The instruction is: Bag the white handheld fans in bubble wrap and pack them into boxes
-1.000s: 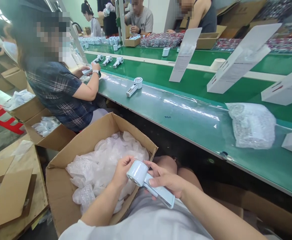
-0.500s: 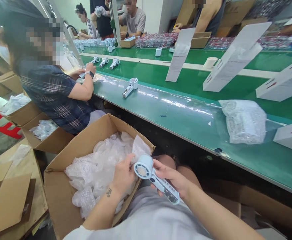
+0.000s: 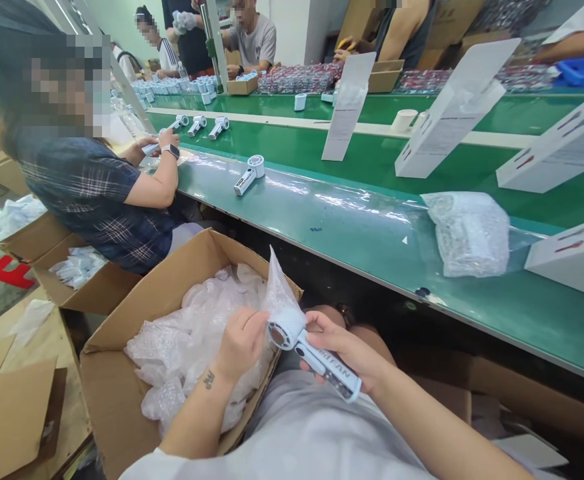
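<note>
My right hand is wrapped round a light-blue handheld fan, whose handle slants down to the right, lettering facing up. The round head of the fan is at the mouth of a clear bubble-wrap bag, which stands up to a point behind it. My left hand pinches the edge of that bag beside the fan head, though its fingertips are partly hidden. Under my left forearm, a cardboard box holds a heap of loose bubble-wrap bags.
Along the green conveyor bench lie another fan, a bubble-wrapped bundle and several white cartons. A co-worker in a plaid shirt sits at left, handling a fan. Others work across the bench. Cardboard flaps lie lower left.
The bubble-wrap bag now rises to a tall point behind the fan head. My left hand has shifted slightly, and the whole view has turned a little to the right.
</note>
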`<state>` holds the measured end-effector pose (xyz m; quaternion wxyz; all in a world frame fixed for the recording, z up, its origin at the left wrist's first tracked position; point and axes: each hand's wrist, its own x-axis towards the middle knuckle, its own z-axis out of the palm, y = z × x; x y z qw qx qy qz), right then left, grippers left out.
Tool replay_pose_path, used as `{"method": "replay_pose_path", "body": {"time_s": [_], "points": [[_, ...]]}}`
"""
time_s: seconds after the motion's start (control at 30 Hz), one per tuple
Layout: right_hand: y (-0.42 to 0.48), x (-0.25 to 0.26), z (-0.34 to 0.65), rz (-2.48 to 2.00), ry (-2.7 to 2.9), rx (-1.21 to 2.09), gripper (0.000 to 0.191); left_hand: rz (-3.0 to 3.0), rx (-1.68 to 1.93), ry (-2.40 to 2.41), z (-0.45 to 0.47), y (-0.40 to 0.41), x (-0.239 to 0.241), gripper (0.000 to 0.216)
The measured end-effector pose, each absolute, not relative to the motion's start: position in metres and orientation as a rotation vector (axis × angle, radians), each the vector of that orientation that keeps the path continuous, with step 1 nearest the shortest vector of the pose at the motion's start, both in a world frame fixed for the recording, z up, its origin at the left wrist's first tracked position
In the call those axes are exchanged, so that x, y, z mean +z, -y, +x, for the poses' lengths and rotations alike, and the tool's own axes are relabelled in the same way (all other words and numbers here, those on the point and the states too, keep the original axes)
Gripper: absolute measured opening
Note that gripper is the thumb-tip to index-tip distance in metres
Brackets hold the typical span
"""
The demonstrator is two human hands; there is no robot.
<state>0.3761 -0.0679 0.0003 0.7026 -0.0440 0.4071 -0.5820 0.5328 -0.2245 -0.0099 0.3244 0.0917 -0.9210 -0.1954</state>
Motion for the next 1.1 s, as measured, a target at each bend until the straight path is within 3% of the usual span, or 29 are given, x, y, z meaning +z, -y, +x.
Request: {"method": "replay_pose_path", "body": {"time_s": [0.1,0.23,0.43,0.63,0.8,0.97,1.1], "points": [[0.066,0.008,0.375,-0.072,-0.888,-1.309,0.051,0.138,-0.299,2.366,0.54,0.222,-0.011,0.031],[0.069,0.011,0.379,0.045,-0.87,-1.326,0.045,0.063,-0.291,2.294,0.538,0.211,-0.012,0.038],[0.073,0.012,0.382,0.398,-0.864,-1.37,0.022,0.262,-0.387,2.323,0.532,0.197,-0.025,0.027],[0.071,0.01,0.387,0.416,-0.826,-1.423,0.01,0.504,-0.401,2.372,0.526,0.192,-0.043,0.016],[0.07,-0.003,0.39,0.479,-0.849,-1.457,0.019,0.648,-0.554,2.452,0.517,0.184,-0.068,0.022],[0.068,-0.006,0.394,0.419,-0.819,-1.61,0.037,1.075,-0.969,2.334,0.489,0.19,-0.076,0.017],[0.066,-0.003,0.39,0.327,-0.737,-1.698,0.048,1.065,-1.424,2.051,0.462,0.189,-0.068,0.011]]}}
